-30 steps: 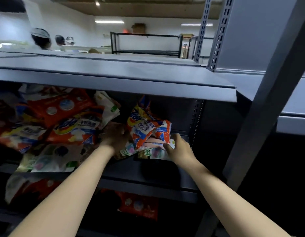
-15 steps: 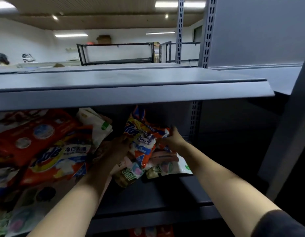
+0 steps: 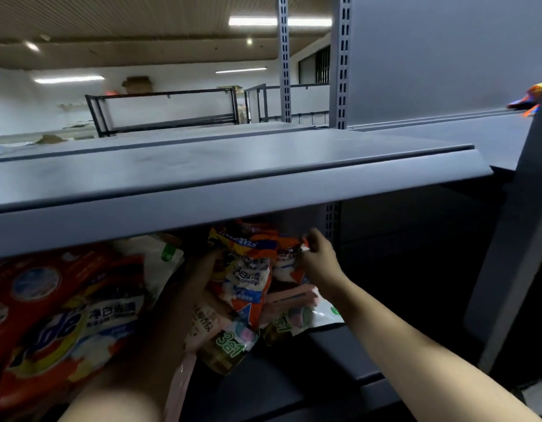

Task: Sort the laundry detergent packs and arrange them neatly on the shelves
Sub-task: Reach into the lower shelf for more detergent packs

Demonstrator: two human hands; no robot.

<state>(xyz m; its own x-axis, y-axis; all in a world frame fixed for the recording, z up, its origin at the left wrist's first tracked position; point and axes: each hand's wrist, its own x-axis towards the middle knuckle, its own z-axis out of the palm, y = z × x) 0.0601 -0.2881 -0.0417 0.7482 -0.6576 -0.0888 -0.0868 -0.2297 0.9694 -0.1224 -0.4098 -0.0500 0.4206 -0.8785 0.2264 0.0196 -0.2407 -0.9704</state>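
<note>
Two orange-and-blue detergent packs (image 3: pixel 248 275) stand upright on the grey middle shelf (image 3: pixel 333 345). My right hand (image 3: pixel 316 258) pinches the top right corner of the right-hand pack. My left hand (image 3: pixel 202 269) reaches in behind the left side of these packs, its fingers hidden in shadow. In front of them lie flat white "3in1" packs (image 3: pixel 230 339). A heap of red and orange packs (image 3: pixel 65 315) fills the shelf's left part.
The grey upper shelf (image 3: pixel 202 166) overhangs just above my hands. A slotted upright (image 3: pixel 332 220) stands right of the packs, and a thick grey post (image 3: pixel 522 239) rises at the right. A colourful pack (image 3: pixel 528 99) peeks at the far right.
My head has moved closer and higher. My right hand has risen from the flat packs to the top corner of the upright orange pack. The upright packs stand straighter.
</note>
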